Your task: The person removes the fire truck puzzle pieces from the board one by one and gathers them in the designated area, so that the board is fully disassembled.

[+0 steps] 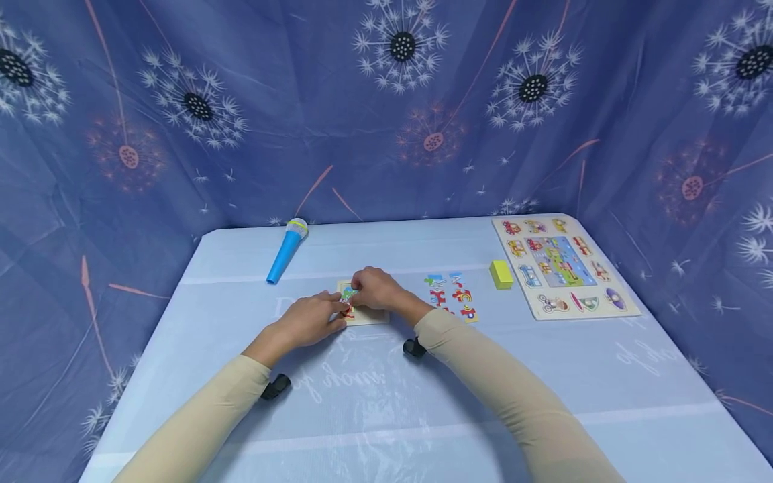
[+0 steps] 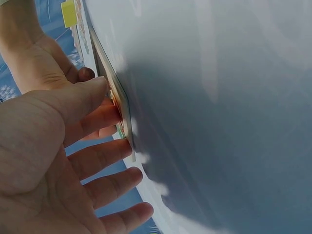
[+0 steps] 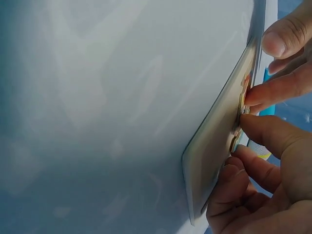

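A small wooden puzzle board [image 1: 374, 318] lies on the table, with colourful jigsaw pieces on its left part. My left hand [image 1: 311, 316] rests at the board's left side. In the left wrist view its fingers [image 2: 109, 153] are extended, with fingertips touching the pieces and the board's edge. My right hand [image 1: 379, 290] reaches over the board from the right. Thumb and index finger pinch a puzzle piece [image 3: 235, 142] at the board's surface in the right wrist view, while the other fingers curl beneath. The hands partly cover the pieces.
Several loose jigsaw pieces [image 1: 462, 296] lie to the right of the board. Farther right are a yellow block [image 1: 500, 275] and a large picture peg board [image 1: 546, 310]. A blue toy microphone [image 1: 285, 255] lies at the back left. A patterned curtain [image 1: 338, 134] stands behind the table.
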The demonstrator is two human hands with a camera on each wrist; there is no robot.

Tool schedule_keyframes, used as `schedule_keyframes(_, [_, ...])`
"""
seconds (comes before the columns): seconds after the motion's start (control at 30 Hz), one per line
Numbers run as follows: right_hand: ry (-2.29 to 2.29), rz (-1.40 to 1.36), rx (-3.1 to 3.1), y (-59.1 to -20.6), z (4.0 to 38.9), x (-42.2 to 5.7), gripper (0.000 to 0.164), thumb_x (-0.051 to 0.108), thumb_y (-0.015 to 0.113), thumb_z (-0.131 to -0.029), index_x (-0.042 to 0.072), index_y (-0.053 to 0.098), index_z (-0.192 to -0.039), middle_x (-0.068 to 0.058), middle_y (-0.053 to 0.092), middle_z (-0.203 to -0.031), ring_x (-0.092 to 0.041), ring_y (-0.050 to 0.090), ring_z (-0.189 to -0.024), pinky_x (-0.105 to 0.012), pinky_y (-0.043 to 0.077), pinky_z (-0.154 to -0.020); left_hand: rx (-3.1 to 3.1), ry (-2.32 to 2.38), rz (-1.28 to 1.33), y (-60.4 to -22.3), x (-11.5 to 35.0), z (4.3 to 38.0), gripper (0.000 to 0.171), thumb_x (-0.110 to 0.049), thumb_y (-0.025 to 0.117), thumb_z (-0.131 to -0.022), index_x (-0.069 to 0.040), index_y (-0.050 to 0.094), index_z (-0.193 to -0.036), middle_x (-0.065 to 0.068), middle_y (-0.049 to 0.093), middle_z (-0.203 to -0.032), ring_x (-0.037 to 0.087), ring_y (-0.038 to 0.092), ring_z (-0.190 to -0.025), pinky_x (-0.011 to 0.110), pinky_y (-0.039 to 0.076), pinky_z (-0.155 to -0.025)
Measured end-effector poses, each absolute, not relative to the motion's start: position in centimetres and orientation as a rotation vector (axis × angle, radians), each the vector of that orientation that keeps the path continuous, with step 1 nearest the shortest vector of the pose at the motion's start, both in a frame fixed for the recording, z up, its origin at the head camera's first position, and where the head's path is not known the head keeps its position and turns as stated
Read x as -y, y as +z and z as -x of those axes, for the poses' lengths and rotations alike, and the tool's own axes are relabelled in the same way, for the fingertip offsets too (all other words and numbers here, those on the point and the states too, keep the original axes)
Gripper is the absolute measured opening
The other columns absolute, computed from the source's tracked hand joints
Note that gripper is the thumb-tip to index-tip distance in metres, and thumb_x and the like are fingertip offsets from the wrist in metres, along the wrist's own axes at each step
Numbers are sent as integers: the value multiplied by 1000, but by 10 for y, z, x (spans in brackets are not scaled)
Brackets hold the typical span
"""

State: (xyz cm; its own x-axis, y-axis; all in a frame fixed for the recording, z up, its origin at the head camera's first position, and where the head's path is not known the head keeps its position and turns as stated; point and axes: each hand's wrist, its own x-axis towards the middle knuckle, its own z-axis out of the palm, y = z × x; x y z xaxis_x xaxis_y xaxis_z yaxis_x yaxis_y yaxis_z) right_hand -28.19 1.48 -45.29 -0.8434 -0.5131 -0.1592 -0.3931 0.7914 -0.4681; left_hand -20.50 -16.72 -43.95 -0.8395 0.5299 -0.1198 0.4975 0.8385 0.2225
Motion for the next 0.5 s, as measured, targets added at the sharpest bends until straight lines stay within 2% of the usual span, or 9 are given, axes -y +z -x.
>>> schedule_keyframes(0.17, [-491, 754, -2732, -451, 282, -13, 18, 26, 72, -94, 10, 71, -102, -2, 64, -100, -16, 57, -88, -32, 50, -78, -2842, 266, -814, -439, 169, 205, 40, -31, 67, -100, -13, 68, -136, 21, 54, -148, 40, 52, -136, 59, 50, -100])
schedule_keyframes(0.4, [-534, 836, -2731, -453, 285, -27, 24, 23, 71, -93, 7, 72, -112, -2, 64, -103, -16, 57, -90, -32, 50, -82, -2839, 258, -793, -440, 168, 205, 41, -31, 68, -99, -10, 68, -135, 21, 54, -148, 41, 51, -137, 59, 48, -102])
schedule_keyframes(0.5, [-600, 887, -2707, -454, 290, -42, 24, 23, 71, -94, 6, 72, -111, -2, 62, -96, -15, 54, -86, -31, 47, -79, -2840, 248, -792, -440, 167, 206, 42, -30, 67, -99, -10, 67, -136, 21, 54, -148, 41, 51, -137, 59, 48, -102])
